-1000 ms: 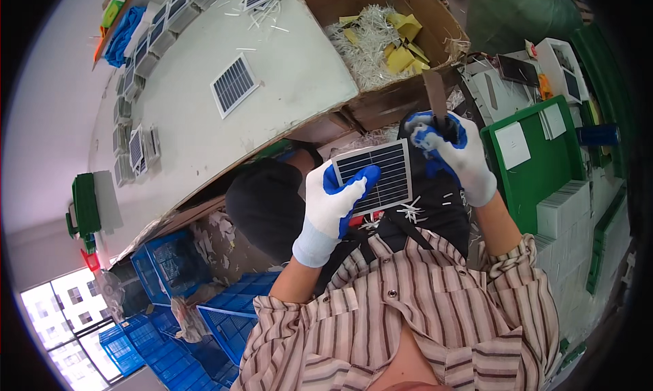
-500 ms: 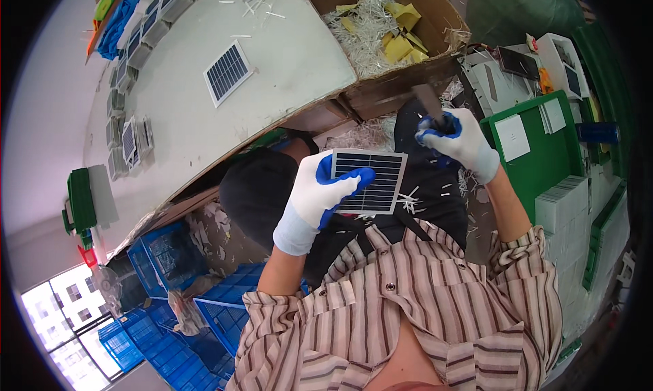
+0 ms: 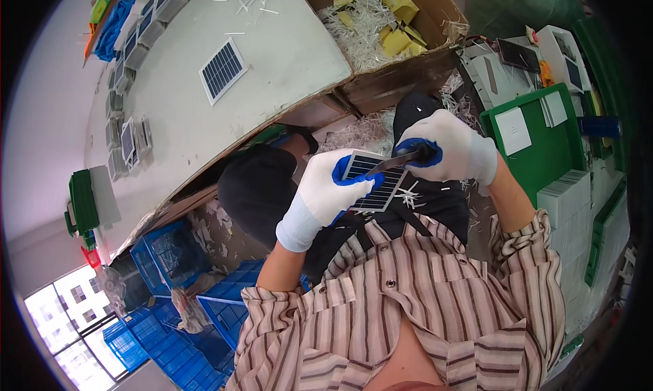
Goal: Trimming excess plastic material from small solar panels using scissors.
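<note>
My left hand, in a white glove with blue-coated fingers, is closed on a small solar panel with a white border and dark cells. The panel is tilted above my lap. My right hand, gloved the same way, grips a knife with a flat grey blade; its handle is mostly hidden by the fingers. The blade lies across the panel's upper part, its tip close to my left thumb. Thin white strips lie on my dark trousers just beyond the panel.
Another solar panel lies on the pale table, with stacked panels along its far left edge. A cardboard box holds white shreds and yellow scraps. At the right is a green tray; blue crates stand lower left.
My right hand has brought the knife left and down from beyond the panel onto its face. The panel has turned and tilted in my left hand.
</note>
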Demonstrator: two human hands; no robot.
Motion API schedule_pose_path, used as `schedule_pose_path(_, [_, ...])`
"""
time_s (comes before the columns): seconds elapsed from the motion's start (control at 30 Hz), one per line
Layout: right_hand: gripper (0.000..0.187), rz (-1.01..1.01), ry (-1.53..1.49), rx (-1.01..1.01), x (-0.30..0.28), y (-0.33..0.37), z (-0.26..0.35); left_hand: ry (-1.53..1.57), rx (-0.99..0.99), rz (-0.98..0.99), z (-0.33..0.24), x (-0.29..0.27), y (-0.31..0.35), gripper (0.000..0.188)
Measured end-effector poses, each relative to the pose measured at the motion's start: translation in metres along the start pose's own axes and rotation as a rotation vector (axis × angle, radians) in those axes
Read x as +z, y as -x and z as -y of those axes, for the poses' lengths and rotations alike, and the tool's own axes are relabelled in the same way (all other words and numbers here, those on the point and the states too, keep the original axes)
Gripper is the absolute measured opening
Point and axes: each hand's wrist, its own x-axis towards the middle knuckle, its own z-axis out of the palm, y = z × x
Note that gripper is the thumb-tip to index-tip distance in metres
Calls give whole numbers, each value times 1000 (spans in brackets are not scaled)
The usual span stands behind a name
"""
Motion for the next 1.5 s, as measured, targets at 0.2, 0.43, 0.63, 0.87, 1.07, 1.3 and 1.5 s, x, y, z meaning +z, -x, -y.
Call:
schedule_pose_path(0.2, [15,-136,29,-78,12,5,-21,-107,162,-63,3,1,3,31])
schedule_pose_path(0.43, [21,-499,-703,415,20,21,-24,136,91,-93,2,2,4,32])
schedule_pose_path(0.63, [22,-358,-858,436,33,11,-5,-97,288,-155,8,4,0,37])
schedule_pose_path(0.87, [22,-340,-966,424,37,10,-22,-608,543,-331,6,12,4,39])
schedule_pose_path(1.07, [21,-373,-972,494,32,13,-21,-728,568,-374,7,13,4,41])
schedule_pose_path(1.3, [22,-336,-1021,441,36,7,-16,-820,613,-387,11,15,4,46])
schedule_pose_path(1.5, [22,-393,-916,352,43,4,-18,-818,627,-408,12,16,0,46])
